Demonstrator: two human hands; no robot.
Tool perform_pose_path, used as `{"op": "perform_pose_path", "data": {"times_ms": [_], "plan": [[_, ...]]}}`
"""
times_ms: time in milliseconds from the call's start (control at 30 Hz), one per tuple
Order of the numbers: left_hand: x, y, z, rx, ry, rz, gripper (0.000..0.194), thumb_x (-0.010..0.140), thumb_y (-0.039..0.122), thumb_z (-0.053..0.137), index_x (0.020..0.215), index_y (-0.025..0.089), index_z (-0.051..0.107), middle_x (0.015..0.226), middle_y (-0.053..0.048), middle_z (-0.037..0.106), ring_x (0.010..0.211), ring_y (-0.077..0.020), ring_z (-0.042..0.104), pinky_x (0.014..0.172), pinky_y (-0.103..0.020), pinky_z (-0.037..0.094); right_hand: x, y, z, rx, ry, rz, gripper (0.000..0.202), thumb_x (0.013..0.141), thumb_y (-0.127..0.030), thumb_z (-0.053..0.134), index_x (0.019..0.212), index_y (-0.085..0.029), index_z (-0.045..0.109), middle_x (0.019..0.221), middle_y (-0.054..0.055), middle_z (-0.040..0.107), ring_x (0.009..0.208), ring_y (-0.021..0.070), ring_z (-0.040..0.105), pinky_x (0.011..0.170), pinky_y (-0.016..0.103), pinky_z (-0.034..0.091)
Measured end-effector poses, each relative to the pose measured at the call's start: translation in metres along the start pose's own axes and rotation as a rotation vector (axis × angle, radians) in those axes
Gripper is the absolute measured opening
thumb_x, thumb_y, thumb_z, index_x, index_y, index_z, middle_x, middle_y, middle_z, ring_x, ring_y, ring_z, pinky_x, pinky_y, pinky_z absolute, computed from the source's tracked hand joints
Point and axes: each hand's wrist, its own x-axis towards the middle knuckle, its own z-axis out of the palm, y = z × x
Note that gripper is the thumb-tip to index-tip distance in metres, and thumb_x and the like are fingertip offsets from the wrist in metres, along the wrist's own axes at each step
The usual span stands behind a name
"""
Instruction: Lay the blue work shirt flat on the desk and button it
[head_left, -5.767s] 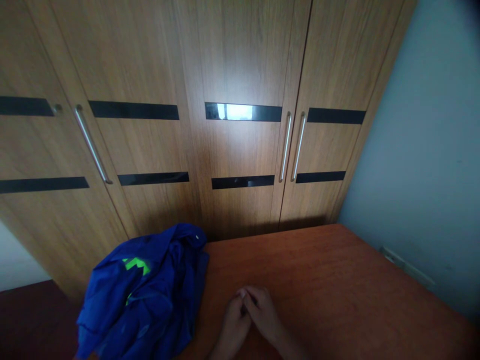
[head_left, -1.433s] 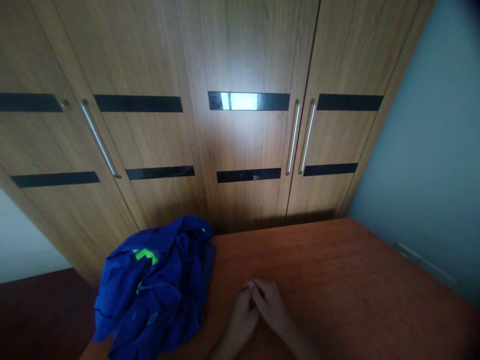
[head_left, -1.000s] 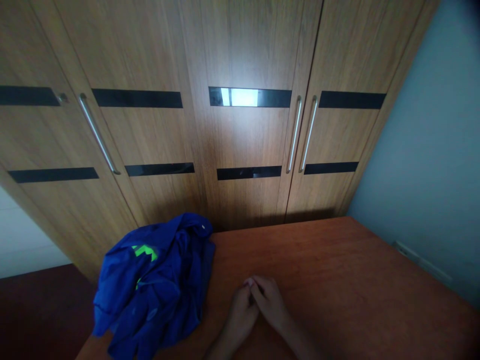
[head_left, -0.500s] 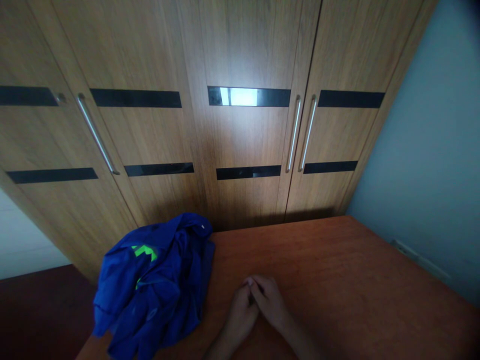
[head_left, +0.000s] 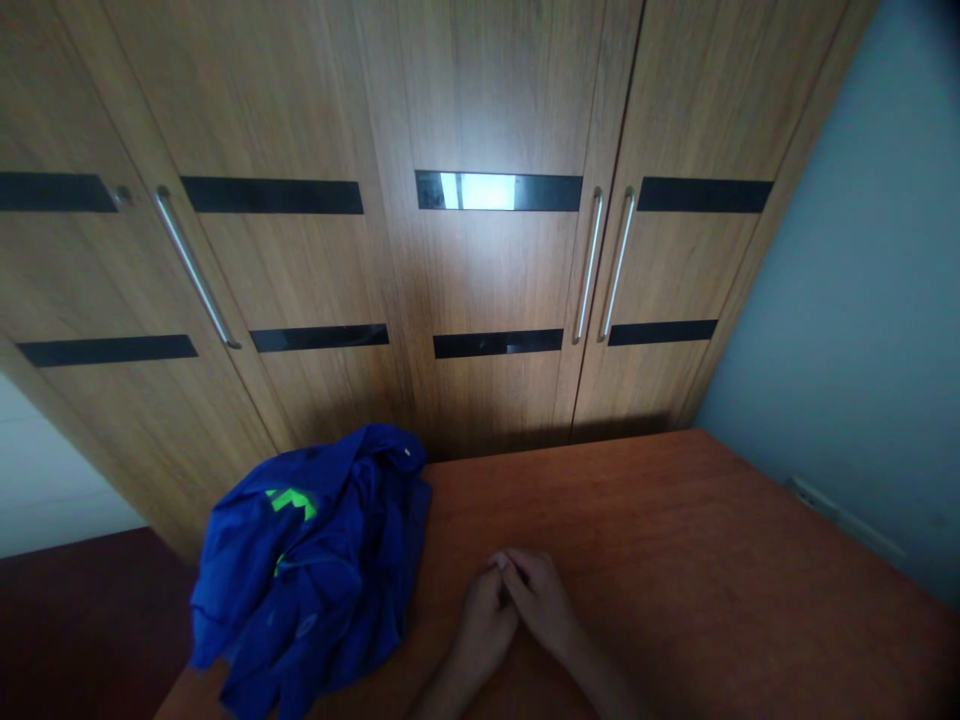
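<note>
My left hand (head_left: 480,625) and my right hand (head_left: 541,605) rest together on the reddish wooden table (head_left: 675,560), fingertips touching, fingers curled, nothing visible in either. A crumpled blue garment (head_left: 311,565) with a bright green mark lies on the table's left corner, a short way left of my left hand and apart from it.
A tall wooden wardrobe (head_left: 450,250) with black strips and metal bar handles (head_left: 604,265) stands right behind the table. A grey wall (head_left: 862,300) runs along the table's right side. Dark floor (head_left: 82,620) shows to the left.
Both hands have stayed clasped in the same spot and the garment has not moved. Only the camera view has shifted slightly since the oldest frame.
</note>
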Motion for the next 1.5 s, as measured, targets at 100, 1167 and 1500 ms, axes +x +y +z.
{"op": "perform_pose_path", "data": {"times_ms": [100,1167,1500], "plan": [[-0.0005,0.0001,-0.0006,0.016,0.004,0.004,0.024,0.076,0.015,0.049,0.091,0.013,0.069,0.092,-0.01,0.073,0.084,-0.0216,0.066,0.078,-0.031,0.051,0.0003,0.0008,0.0004,-0.016,-0.001,-0.004,0.036,0.094,-0.032,0.04,0.078,-0.02,0.069,0.074,0.003,0.068,0.074,0.0151,0.064,0.07,0.024,0.045],[-0.0004,-0.0006,0.0018,0.047,0.027,0.002,0.026,0.075,0.012,0.047,0.091,0.014,0.068,0.095,-0.008,0.073,0.086,-0.0206,0.066,0.08,-0.03,0.05,0.0002,0.0085,0.0013,-0.033,0.003,-0.012,0.035,0.094,-0.032,0.04,0.081,-0.02,0.07,0.077,0.003,0.07,0.076,0.0159,0.065,0.073,0.025,0.046],[-0.0002,-0.0001,0.0003,0.064,0.017,0.015,0.027,0.074,0.011,0.048,0.092,0.014,0.069,0.096,-0.008,0.072,0.087,-0.0204,0.066,0.079,-0.029,0.05,0.0005,0.0073,0.0011,0.012,-0.002,-0.028,0.031,0.093,-0.028,0.042,0.084,-0.021,0.071,0.077,0.002,0.07,0.075,0.0155,0.065,0.071,0.024,0.045]]}}
